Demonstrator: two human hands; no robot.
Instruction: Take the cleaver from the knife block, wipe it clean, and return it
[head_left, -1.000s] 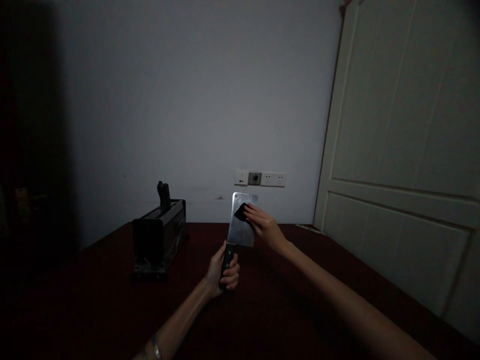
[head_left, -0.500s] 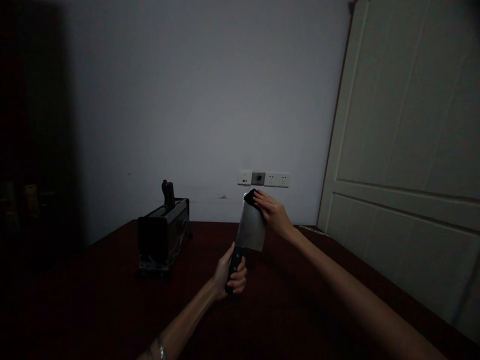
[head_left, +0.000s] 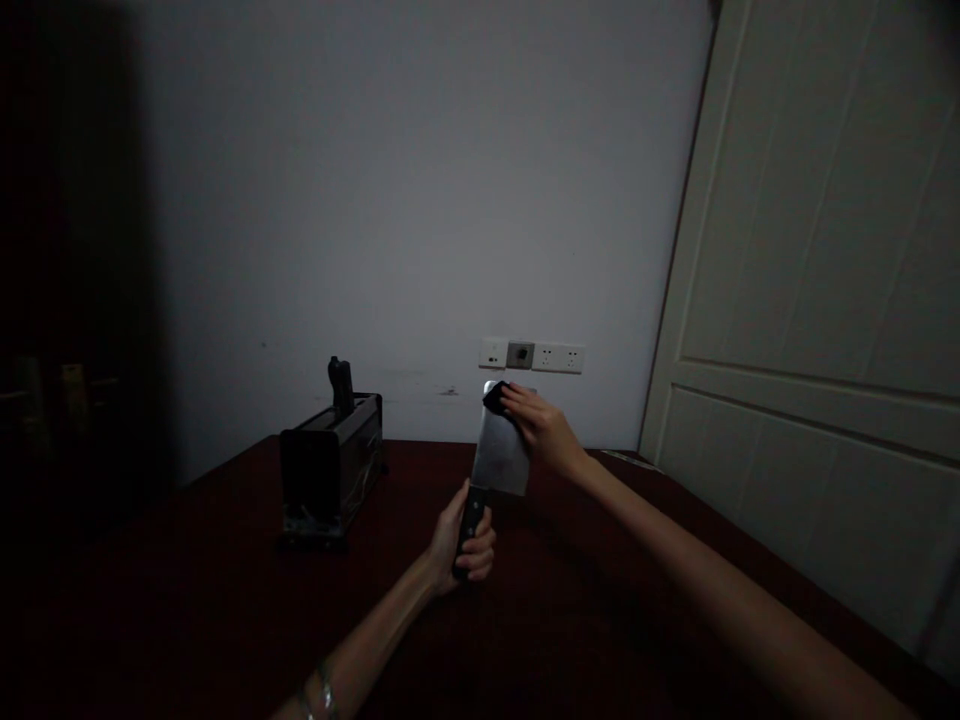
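My left hand (head_left: 457, 545) is wrapped round the black handle of a cleaver (head_left: 501, 455), whose broad blade points up and away from me above the table. Against the upper part of the blade, my right hand (head_left: 546, 430) presses a small black cloth (head_left: 496, 397) under its fingertips. The fingers lie nearly straight and close together over the cloth, hiding part of the blade's far end.
A dark knife block (head_left: 360, 440) with black handles sticking up stands on the dark red table (head_left: 360, 620) at the left. Behind are a pale wall with sockets (head_left: 556, 358) and, at right, a panelled white door (head_left: 795, 300).
My right hand has slid the cloth slightly left and down on the blade, uncovering its top right corner. The left hand keeps its grip on the handle. The view has shifted a little.
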